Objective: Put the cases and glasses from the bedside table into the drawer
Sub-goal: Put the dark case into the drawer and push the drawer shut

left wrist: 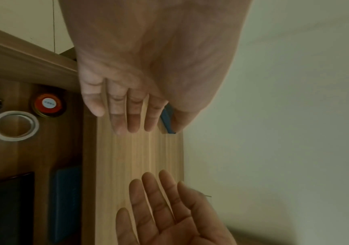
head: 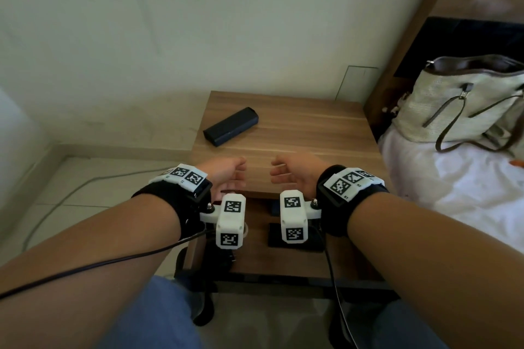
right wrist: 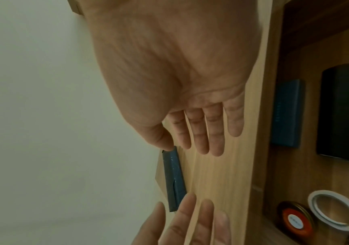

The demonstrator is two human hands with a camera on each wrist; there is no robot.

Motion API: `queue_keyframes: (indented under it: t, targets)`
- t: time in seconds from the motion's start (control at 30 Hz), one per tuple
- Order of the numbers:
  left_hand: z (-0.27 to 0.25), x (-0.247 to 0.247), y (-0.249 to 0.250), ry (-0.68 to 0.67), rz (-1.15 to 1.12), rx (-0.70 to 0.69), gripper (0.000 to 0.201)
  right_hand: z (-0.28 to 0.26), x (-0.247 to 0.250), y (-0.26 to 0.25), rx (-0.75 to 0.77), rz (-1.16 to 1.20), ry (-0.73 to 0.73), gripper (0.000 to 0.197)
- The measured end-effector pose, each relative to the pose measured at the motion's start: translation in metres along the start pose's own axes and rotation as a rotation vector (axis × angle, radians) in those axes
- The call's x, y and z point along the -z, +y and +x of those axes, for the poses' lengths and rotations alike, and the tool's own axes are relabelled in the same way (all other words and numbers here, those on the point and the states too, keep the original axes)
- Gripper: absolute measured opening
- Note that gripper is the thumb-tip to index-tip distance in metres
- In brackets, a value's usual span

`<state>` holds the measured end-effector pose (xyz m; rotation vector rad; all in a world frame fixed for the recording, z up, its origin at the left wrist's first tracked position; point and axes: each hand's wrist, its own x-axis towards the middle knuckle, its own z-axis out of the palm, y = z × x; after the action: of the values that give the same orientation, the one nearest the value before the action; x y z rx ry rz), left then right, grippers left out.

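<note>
One dark blue glasses case [head: 231,126] [right wrist: 173,179] lies on the back left of the wooden bedside table [head: 312,133]. Its end peeks out past my left thumb in the left wrist view [left wrist: 167,121]. My left hand [head: 226,176] [left wrist: 127,107] and right hand [head: 292,176] [right wrist: 201,129] hover over the table's front edge, palms facing each other, fingers relaxed, holding nothing. The open drawer [right wrist: 285,174] below holds a blue case [right wrist: 288,114] [left wrist: 65,203] and a black case [right wrist: 343,112] [head: 295,241]. No glasses show.
A roll of white tape [left wrist: 14,126] and an orange-lidded jar [left wrist: 48,105] sit in the drawer's left part. A woven handbag [head: 459,105] rests on the bed to the right. The wall stands behind the table, and a cable [head: 71,195] runs over the floor on the left.
</note>
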<state>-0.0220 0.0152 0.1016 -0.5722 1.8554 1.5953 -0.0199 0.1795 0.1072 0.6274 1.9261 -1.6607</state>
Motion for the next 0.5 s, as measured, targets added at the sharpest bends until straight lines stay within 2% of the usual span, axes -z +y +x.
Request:
queue_keyframes:
  t: [0.17,0.37,0.5]
  targets:
    - [0.017,0.016,0.019,0.118,-0.124,-0.039,0.038,0.011,-0.004,-0.030,0.039,-0.022,0.046,0.026]
    - [0.042,0.032,0.040,0.163,-0.218,-0.039,0.038,0.038,-0.006,-0.059,0.057,-0.108,0.015,0.033]
    - [0.061,0.042,0.057,0.221,-0.217,-0.028,0.034,0.067,-0.005,-0.070,0.121,-0.014,0.078,0.044]
